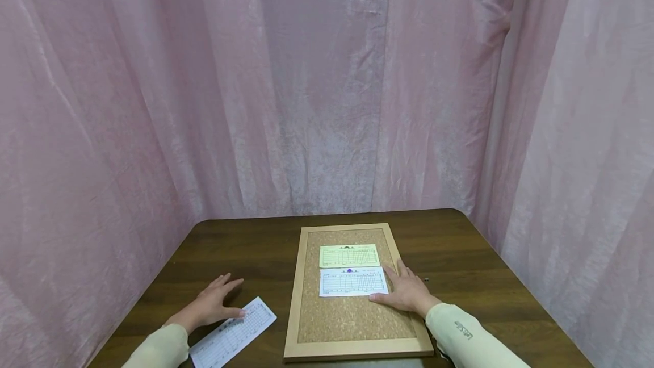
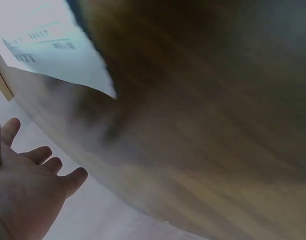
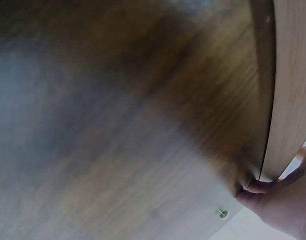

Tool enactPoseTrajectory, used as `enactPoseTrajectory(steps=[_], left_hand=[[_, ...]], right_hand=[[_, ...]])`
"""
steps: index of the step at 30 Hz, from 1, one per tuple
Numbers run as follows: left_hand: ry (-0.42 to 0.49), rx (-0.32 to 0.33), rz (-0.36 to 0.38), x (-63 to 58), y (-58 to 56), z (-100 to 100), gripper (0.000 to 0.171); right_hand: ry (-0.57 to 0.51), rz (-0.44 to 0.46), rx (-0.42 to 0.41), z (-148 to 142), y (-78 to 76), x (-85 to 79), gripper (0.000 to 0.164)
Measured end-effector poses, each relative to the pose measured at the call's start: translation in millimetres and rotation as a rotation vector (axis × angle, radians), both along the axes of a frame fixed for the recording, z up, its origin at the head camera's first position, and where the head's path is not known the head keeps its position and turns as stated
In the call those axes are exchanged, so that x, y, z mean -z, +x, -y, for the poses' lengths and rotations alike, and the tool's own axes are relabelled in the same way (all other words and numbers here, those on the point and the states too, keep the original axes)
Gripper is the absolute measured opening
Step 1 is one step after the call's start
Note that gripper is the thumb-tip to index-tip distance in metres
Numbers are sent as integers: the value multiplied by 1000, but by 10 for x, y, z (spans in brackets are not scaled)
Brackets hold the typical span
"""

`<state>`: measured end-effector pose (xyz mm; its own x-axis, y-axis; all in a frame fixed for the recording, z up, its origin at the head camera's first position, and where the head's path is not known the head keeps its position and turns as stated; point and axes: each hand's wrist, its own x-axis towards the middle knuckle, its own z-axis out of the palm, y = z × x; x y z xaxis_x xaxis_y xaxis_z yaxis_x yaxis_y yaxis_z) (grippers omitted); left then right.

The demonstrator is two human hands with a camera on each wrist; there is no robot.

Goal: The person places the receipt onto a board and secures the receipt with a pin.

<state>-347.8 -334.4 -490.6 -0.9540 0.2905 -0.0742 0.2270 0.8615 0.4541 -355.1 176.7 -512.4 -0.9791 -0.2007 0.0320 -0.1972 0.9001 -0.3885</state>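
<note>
A wood-framed corkboard lies flat on the table. On it are a pale green printed form and, just below, a white printed form with a purple dot at its top edge. My right hand rests at the board's right side, its thumb near the white form's lower right corner. Some of its fingers reach the outer side of the frame. To the left, my left hand is spread palm-down by a loose white form. Whether that thumb touches the paper, I cannot tell.
A small pushpin lies on the dark wooden table, right of the board. Pink curtains hang behind the table and on both sides.
</note>
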Motion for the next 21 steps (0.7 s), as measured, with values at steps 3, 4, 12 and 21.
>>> enactPoseTrajectory(steps=[3,4,12,21], left_hand=[[29,-29,40,3,43,108,93],[42,-39,57,1,64,145,92],[147,-46,137,-25,265,402,87],[199,-39,180,-1,416,586,83]], right_hand=[[0,-2,1,0,-4,4,106],[-1,-2,1,0,-5,6,106],[-4,-1,1,0,-12,3,106],[-3,2,0,3,-4,1,106]])
